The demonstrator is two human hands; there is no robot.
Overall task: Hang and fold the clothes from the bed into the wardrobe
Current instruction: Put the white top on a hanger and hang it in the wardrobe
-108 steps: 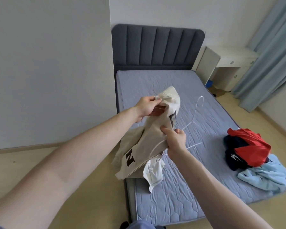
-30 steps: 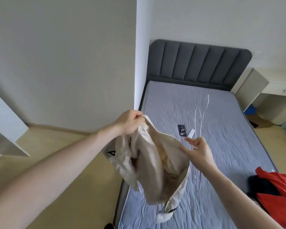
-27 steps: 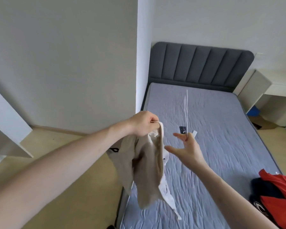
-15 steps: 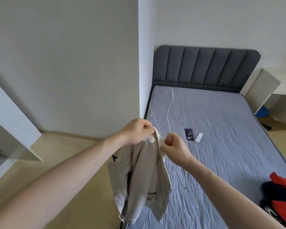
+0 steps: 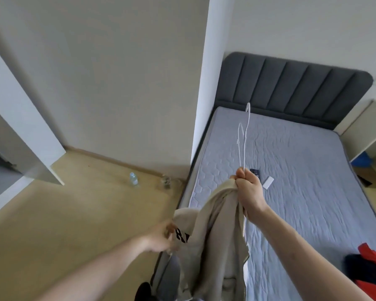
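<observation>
Beige jacket (image 5: pixel 215 231) — right hand (image 5: pixel 249 193) raised, left hand (image 5: pixel 161 237) low, gripping

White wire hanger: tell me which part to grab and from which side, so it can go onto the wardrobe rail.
Take the white wire hanger by its thin neck just below the hook, coming from above. The hook points up and stands free of cloth, while the lower wire is bunched with the beige jacket inside the right hand. The left hand holds the jacket's lower edge, so it would have to let go first.
</observation>
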